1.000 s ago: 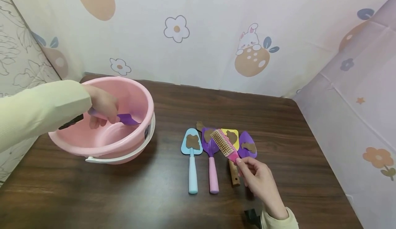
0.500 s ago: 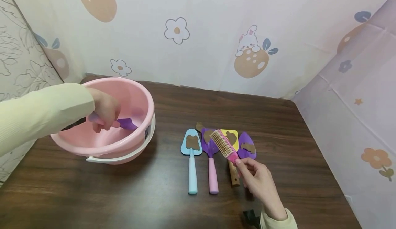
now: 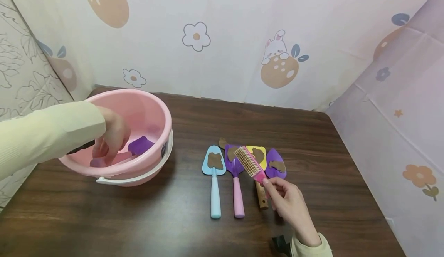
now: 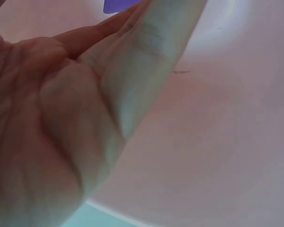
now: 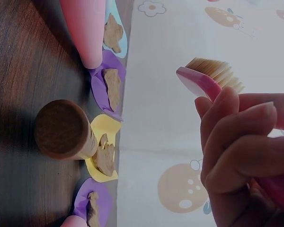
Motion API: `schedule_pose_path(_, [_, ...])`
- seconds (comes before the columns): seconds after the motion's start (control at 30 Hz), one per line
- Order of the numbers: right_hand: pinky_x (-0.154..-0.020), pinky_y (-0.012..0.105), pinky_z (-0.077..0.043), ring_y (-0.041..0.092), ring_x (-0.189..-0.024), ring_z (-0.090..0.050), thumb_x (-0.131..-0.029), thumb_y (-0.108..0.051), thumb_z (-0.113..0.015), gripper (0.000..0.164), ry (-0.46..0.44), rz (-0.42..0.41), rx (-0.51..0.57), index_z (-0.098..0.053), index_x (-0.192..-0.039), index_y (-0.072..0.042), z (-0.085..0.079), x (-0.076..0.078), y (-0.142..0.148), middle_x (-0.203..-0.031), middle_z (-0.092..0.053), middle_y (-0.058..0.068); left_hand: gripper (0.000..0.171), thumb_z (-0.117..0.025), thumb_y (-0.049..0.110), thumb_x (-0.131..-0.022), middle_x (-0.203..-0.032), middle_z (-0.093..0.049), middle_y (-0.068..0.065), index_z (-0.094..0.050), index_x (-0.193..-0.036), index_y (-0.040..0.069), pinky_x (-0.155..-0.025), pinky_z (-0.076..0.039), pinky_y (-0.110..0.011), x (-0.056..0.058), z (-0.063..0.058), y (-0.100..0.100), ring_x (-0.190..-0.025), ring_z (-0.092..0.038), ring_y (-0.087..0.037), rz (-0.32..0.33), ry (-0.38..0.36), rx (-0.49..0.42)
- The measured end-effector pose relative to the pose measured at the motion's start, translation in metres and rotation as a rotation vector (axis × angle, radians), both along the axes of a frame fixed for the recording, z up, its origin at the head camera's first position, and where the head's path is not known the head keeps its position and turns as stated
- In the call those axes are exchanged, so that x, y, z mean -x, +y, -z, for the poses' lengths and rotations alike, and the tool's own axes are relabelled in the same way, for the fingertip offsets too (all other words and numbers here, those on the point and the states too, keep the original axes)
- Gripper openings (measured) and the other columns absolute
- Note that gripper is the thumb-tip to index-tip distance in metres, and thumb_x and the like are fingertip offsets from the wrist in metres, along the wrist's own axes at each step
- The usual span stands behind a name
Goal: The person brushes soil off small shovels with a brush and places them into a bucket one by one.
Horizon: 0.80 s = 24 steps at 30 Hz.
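My left hand (image 3: 114, 133) is inside the pink bucket (image 3: 149, 106), fingers pointing down at the pink handle of a purple spatula (image 3: 140, 146). The spatula lies low in the bucket, and the bare palm shows in the left wrist view. My right hand (image 3: 289, 199) pinches the handle of a pink brush (image 3: 250, 161), its tan bristles above the tools on the table. Below it are a light-blue spatula (image 3: 215, 195), a purple slotted turner (image 3: 238, 197), a yellow-headed spatula (image 3: 262, 195) with a wooden handle and another purple spatula (image 3: 274, 157). Brown patches cover parts of their heads.
A small brown piece (image 3: 222, 142) lies behind the slotted turner's head. The bucket's white handle (image 3: 135, 178) hangs down its front. The dark wooden table (image 3: 156, 218) meets a patterned cloth wall (image 3: 222, 68) at the back.
The left hand's fingers have loosened from around the spatula's handle, and the spatula has come down lower in the bucket. The right hand and brush stay in place.
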State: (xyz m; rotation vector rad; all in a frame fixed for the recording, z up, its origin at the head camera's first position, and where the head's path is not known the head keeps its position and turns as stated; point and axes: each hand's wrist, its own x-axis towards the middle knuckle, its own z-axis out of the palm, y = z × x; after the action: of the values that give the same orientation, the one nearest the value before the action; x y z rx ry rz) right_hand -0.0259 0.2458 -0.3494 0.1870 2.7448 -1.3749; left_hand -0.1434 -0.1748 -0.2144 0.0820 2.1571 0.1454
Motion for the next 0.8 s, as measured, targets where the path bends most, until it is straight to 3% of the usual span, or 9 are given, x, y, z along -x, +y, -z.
schedule_pose_path(0.07, [-0.038,0.025,-0.036,0.008,-0.041,-0.044,-0.094,-0.033,-0.059,0.030,0.000,0.000,0.000,-0.066,-0.089,-0.005,0.000,0.000,0.000,-0.060,-0.057,0.001,0.020,-0.071,0.011,-0.065,-0.084,-0.066,0.000,-0.067,-0.084,0.016,-0.066,-0.050,-0.032,0.008,0.007,0.005,-0.078,-0.060,-0.019,0.186,-0.050,0.030])
schedule_pose_path(0.13, [-0.037,0.025,-0.036,0.009,-0.041,-0.044,-0.094,-0.033,-0.059,0.029,0.001,0.000,-0.002,-0.066,-0.090,-0.005,0.000,0.000,0.000,-0.059,-0.056,0.000,0.022,-0.072,0.009,-0.067,-0.083,-0.068,0.001,-0.068,-0.087,0.016,-0.069,-0.051,-0.034,0.014,0.014,0.008,-0.079,-0.062,-0.016,0.285,-0.070,0.025])
schedule_pose_path(0.23, [-0.037,0.025,-0.036,0.008,-0.040,-0.043,-0.094,-0.032,-0.060,0.028,0.002,0.001,-0.004,-0.066,-0.090,-0.005,0.001,0.000,0.000,-0.059,-0.055,-0.001,0.018,-0.071,0.012,-0.075,-0.083,-0.069,-0.002,-0.067,-0.092,0.012,-0.073,-0.052,-0.039,0.019,0.020,0.010,-0.079,-0.064,-0.017,0.298,-0.076,0.007])
schedule_pose_path(0.37, [-0.037,0.025,-0.036,0.008,-0.041,-0.043,-0.094,-0.031,-0.060,0.027,0.001,0.009,0.002,-0.066,-0.090,-0.005,0.001,0.000,0.000,-0.059,-0.055,-0.001,0.022,-0.067,0.025,-0.085,-0.085,-0.066,-0.007,-0.063,-0.095,0.006,-0.073,-0.054,-0.039,0.027,0.021,0.013,-0.075,-0.066,-0.019,0.301,0.000,-0.081])
schedule_pose_path(0.47, [-0.037,0.025,-0.036,0.009,-0.041,-0.044,-0.094,-0.031,-0.060,0.028,-0.002,0.016,0.009,-0.066,-0.090,-0.004,0.001,0.001,-0.001,-0.060,-0.056,0.000,0.028,-0.061,0.030,-0.090,-0.084,-0.064,-0.010,-0.059,-0.097,0.002,-0.067,-0.055,-0.036,0.032,0.015,0.016,-0.070,-0.065,-0.019,0.302,0.121,-0.167])
schedule_pose_path(0.57, [-0.037,0.025,-0.037,0.009,-0.041,-0.044,-0.094,-0.031,-0.060,0.028,-0.004,0.016,0.014,-0.066,-0.089,-0.004,0.001,0.001,-0.002,-0.060,-0.056,0.000,0.027,-0.057,0.028,-0.092,-0.077,-0.062,-0.009,-0.059,-0.097,0.002,-0.058,-0.053,-0.034,0.030,0.007,0.021,-0.062,-0.062,-0.019,0.277,0.302,-0.230])
schedule_pose_path(0.8, [-0.036,0.026,-0.038,0.009,-0.041,-0.045,-0.095,-0.032,-0.059,0.029,0.012,0.020,0.009,-0.066,-0.087,-0.004,-0.001,0.001,-0.001,-0.060,-0.057,-0.002,0.020,-0.054,0.028,-0.091,-0.065,-0.054,0.002,-0.060,-0.081,0.011,-0.054,-0.038,-0.030,0.002,-0.014,0.036,-0.056,-0.048,-0.013,0.262,0.748,-0.283])
